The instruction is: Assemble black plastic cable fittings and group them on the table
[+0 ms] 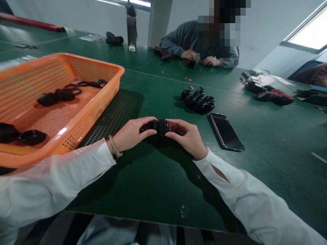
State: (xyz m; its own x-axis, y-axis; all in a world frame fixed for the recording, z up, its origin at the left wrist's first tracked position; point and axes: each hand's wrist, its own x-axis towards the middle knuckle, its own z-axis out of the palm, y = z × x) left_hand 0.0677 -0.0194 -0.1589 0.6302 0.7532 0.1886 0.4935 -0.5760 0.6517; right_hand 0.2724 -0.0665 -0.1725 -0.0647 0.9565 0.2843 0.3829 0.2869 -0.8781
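Observation:
A black cylindrical fitting (161,127) with a ribbed collar lies level between my two hands, a little above the green table. My left hand (133,133) closes thumb and fingers round its left end. My right hand (187,136) pinches the right end between thumb and fingers. Part of the fitting is hidden behind my fingertips. Beyond my right hand stands a cluster of several black round fittings (198,100) with glossy rims. A phone (226,132) with a dark screen lies to the right of that hand.
At left, an orange perforated basket (93,117) holds several black parts (60,96). Across the green table (153,190) a person in grey sleeves (182,35) handles small items. Black and red tools (273,95) lie at the right, and a dark upright device (131,29) stands at the back.

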